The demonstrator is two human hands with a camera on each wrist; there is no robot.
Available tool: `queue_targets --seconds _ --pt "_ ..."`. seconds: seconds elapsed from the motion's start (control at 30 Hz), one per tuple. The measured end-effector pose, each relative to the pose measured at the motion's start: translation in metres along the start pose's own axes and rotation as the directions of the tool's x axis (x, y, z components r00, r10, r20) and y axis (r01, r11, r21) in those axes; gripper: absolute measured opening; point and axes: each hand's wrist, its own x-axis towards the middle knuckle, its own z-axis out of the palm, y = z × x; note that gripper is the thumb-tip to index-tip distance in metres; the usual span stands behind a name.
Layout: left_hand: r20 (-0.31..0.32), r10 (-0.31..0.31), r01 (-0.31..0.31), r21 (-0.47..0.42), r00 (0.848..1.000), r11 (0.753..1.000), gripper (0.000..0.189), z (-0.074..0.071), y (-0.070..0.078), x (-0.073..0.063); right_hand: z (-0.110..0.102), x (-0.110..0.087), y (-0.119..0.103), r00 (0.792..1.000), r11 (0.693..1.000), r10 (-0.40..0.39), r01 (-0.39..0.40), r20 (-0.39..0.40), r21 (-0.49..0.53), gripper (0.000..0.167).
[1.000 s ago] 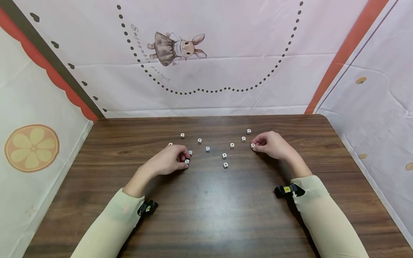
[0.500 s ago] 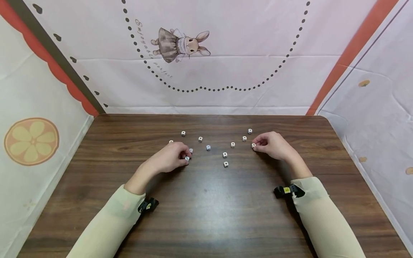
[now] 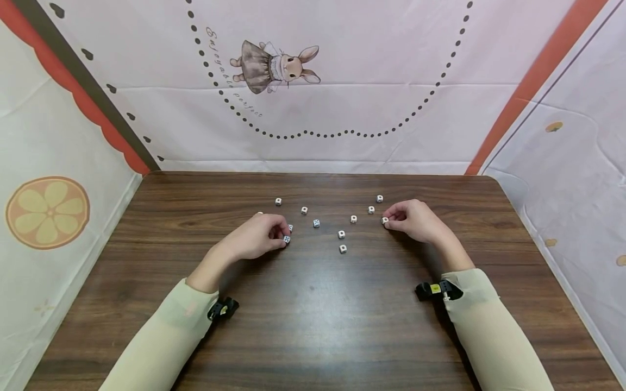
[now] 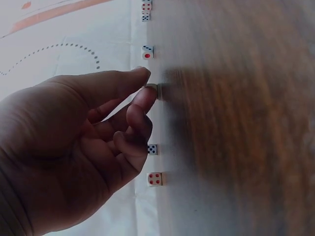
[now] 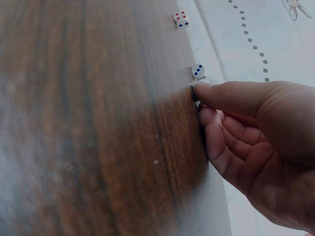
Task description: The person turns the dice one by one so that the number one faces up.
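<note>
At the left of the dice group, the left hand [image 3: 255, 236] has its thumb and index fingertips at a small white die [image 3: 286, 239] on the brown table. In the left wrist view, the fingertips [image 4: 150, 93] mostly cover that die. Just behind it sits another die [image 3: 290, 228], partly hidden by the fingers. The right hand [image 3: 415, 220] pinches a white die [image 3: 385, 221] between thumb and index finger at the group's right. From the right wrist, only a dark edge of this die shows beside the thumb [image 5: 236, 98].
Several more dice, such as a blue-dotted die [image 3: 316, 223] and a nearer die [image 3: 343, 248], lie spread between the hands. One die [image 3: 278, 201] sits farther back on the left. Behind the wooden table [image 3: 313, 326] hangs a printed cloth [image 3: 367, 65].
The left hand's die has turned to show a different top face and shifted slightly. The right hand keeps its place at its die. The head view has tilted a little.
</note>
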Motion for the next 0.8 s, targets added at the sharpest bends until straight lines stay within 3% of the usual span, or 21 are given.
queue_targets --seconds 0.5,0.8 --pt "0.034 -0.041 0.04 0.031 0.999 0.999 0.015 -0.0013 -0.0028 -0.0014 0.0 -0.0004 0.0 1.0 1.0 0.001 -0.001 -0.001 0.001 0.011" --pt "0.031 -0.031 0.029 0.044 0.999 0.999 0.017 -0.0002 -0.0049 -0.0005 0.0003 0.0 0.0 1.0 1.0 0.007 -0.007 -0.003 0.008 0.011"
